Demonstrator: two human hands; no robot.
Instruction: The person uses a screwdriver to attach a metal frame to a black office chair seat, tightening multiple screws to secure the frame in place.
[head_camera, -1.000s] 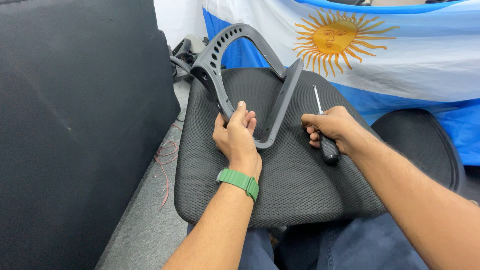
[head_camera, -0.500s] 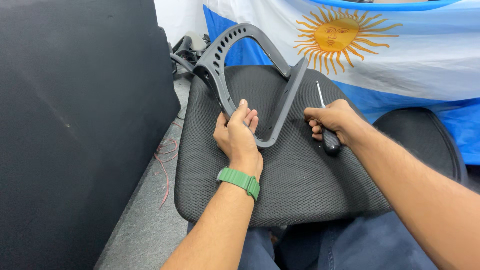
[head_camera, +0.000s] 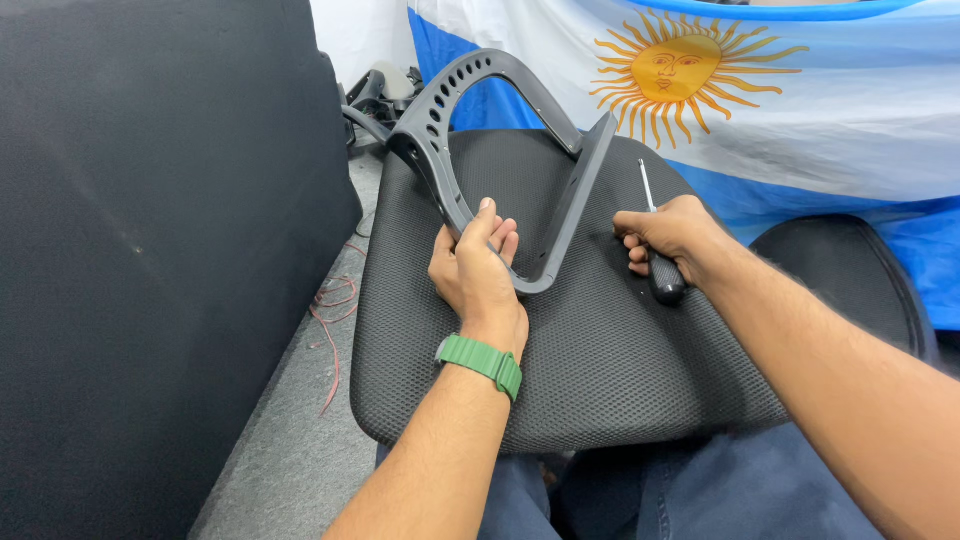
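Black fabric covers a large panel (head_camera: 150, 250) that fills the left of the frame, with grey floor (head_camera: 290, 450) and loose red wire (head_camera: 330, 300) beside it. Toward the centre, a black mesh seat cushion (head_camera: 600, 350) rests across the person's lap, and on it stands a curved grey plastic armrest frame (head_camera: 480, 90), rising from centre frame to the upper middle. The left hand (head_camera: 478, 270), a green watch band (head_camera: 480, 362) at its wrist, has its fingers wrapped tight around the frame's lower bar. That frame looks stiff and light, with smooth edges, so the thick lower bar seems the surest place to hold. Right of centre, the right hand (head_camera: 675, 235) closes its fingers around a black-handled screwdriver (head_camera: 660, 260), shaft pointing up-frame. A blue and white flag with a sun (head_camera: 850, 110) hangs across the upper right.
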